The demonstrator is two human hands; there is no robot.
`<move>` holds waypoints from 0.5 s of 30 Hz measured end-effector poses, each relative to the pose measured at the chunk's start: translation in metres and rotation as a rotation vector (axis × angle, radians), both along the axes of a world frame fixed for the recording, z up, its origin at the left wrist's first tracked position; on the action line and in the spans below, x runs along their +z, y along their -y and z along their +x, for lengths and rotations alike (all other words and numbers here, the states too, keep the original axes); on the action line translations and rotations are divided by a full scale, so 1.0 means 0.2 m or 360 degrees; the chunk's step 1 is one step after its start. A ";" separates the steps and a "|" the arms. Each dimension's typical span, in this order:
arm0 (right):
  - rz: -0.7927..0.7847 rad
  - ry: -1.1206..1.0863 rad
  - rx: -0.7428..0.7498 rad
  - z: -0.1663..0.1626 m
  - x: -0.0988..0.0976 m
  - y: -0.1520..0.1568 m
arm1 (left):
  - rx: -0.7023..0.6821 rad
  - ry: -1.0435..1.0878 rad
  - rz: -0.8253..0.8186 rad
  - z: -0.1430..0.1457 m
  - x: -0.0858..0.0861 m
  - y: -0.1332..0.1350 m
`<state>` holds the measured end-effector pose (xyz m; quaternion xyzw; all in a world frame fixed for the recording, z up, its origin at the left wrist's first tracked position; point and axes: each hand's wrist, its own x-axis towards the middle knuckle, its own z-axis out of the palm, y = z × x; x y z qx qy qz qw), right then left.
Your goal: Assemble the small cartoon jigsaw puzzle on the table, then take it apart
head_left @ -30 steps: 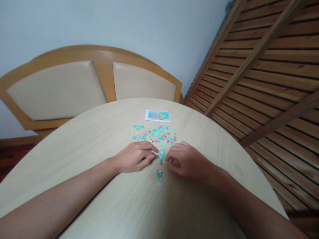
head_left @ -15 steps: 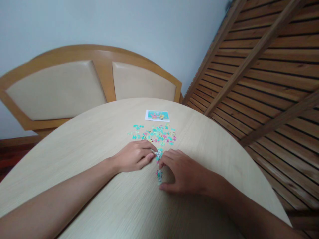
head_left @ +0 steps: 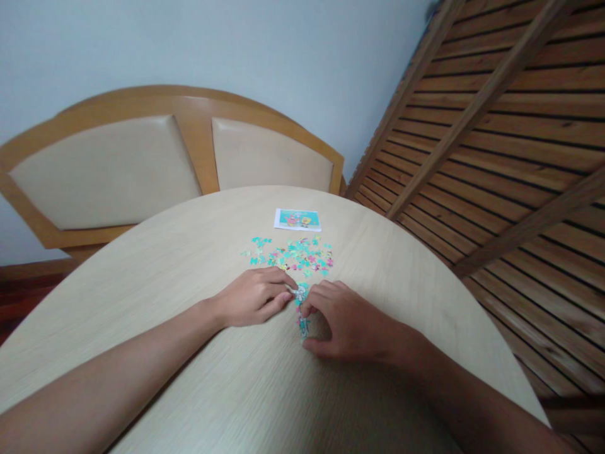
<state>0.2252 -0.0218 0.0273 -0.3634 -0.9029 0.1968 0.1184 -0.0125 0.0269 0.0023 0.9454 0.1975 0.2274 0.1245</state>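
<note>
Two hands meet over joined puzzle pieces on a round table.

The left hand (head_left: 255,297) lies knuckles up on the table (head_left: 198,265), fingers curled, their tips at the left edge of a small cluster (head_left: 301,292) of joined pieces; whether it pinches the cluster or only steadies it cannot be told. The right hand (head_left: 347,321) is cupped just across from it, forefinger and thumb closed from above and below on a short strip (head_left: 302,326) of joined pieces that lies flat just nearer than the cluster. Both sit in the narrow gap between the hands. Loose pieces (head_left: 295,255) are scattered just beyond the fingertips, a picture card (head_left: 297,219) farther off, and a bench (head_left: 142,164) stands behind the table.
</note>
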 end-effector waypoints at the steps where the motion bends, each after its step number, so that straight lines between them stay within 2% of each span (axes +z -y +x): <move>1: -0.0005 -0.0005 -0.0008 0.00 0.00 0.00 | -0.0001 -0.0005 0.0002 0.00 0.00 0.00; 15: -0.0105 0.0008 -0.0062 0.00 0.00 0.00 | -0.0032 -0.0003 0.0006 0.00 0.00 0.00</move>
